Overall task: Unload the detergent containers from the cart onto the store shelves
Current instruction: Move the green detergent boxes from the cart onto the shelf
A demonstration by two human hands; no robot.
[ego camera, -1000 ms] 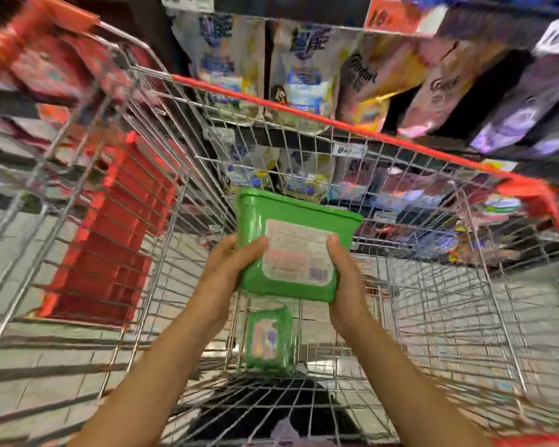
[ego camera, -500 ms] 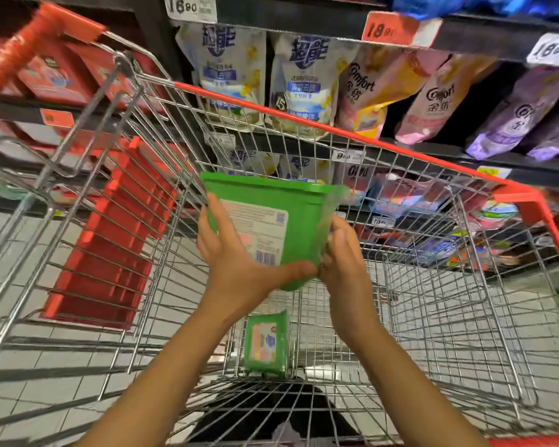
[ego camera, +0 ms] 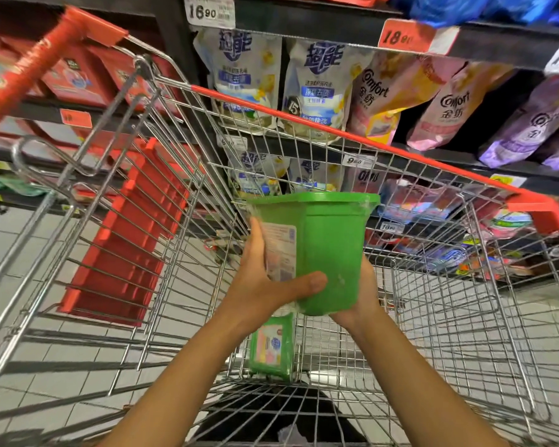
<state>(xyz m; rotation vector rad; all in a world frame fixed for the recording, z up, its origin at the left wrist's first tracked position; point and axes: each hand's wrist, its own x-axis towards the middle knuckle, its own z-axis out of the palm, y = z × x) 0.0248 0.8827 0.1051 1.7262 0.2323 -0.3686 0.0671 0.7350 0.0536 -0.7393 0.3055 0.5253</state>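
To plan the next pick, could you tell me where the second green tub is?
It lies on the cart floor, centre of the head view, just below the held green tub.

Green tub (ego camera: 329, 253) of smooth, semi-gloss plastic with matt paper label (ego camera: 279, 250), cart (ego camera: 433, 285) of bright bare metal wire, red plastic rim trim (ego camera: 400, 153), glossy film pouches (ego camera: 317, 88) on shelf

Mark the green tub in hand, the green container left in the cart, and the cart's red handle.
green tub (ego camera: 329, 253), head view, plain side wall.
green container (ego camera: 271, 346), head view, printed label.
red handle (ego camera: 39, 62), head view, mid-bar.
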